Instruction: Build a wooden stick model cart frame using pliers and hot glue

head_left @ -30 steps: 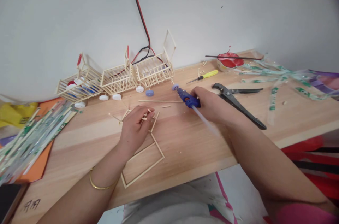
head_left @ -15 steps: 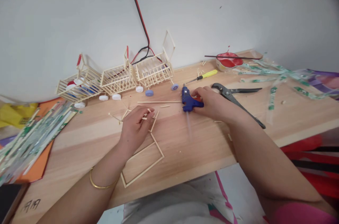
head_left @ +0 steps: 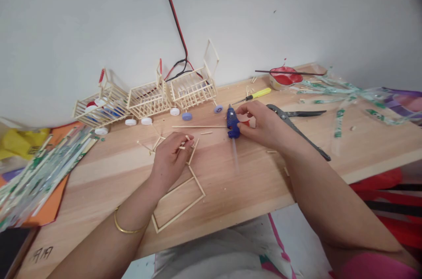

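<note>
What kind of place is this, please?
Probably a home craft corner. On a wooden table by a plain wall, the right hand holds a blue glue gun, the left hand short sticks; stick-built carts and a tin of red paint stand nearby.

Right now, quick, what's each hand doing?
Left hand: curled, pinching short wooden sticks.
Right hand: closed on the blue glue gun.

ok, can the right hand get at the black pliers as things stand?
Probably yes, but not freely: the pliers lie right beside the right hand, partly under its wrist, nothing between. Its grip is full, though, with the blue glue gun. The left hand pinches short sticks.
</note>
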{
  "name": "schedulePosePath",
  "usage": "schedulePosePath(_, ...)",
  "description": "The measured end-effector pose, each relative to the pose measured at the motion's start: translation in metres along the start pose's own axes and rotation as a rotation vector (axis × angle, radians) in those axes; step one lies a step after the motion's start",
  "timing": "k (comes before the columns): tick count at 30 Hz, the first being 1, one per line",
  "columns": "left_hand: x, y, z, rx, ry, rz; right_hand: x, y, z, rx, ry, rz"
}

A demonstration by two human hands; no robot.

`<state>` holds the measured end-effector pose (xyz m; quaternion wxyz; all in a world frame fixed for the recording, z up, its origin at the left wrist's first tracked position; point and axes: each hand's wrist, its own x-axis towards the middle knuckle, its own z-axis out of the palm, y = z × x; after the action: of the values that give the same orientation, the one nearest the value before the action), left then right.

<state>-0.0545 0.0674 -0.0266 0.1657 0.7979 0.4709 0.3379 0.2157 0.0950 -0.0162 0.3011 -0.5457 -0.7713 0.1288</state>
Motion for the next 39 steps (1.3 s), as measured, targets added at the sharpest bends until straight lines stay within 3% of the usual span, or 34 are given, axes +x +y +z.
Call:
schedulePosePath(5,-0.001,-0.001,0.001,-0.003,-0.008,0.001,0.003,-0.02,0.012,0.17,0.085,-0.108)
schedulePosePath(12,0.0,-0.002,0.002,-0.004,-0.002,0.053,0.004,-0.068,0.023,0.241,-0.086,-0.255)
schedulePosePath(18,0.001,-0.003,0.003,-0.035,-0.018,0.061,0.013,-0.093,0.024,0.215,-0.216,-0.168)
schedulePosePath(29,0.001,-0.006,0.003,-0.029,-0.068,0.047,0.021,-0.097,0.037,0.191,-0.274,-0.145)
schedulePosePath(39,0.001,-0.005,-0.001,0.015,-0.068,0.041,0.017,-0.093,0.048,0.252,-0.225,-0.146)
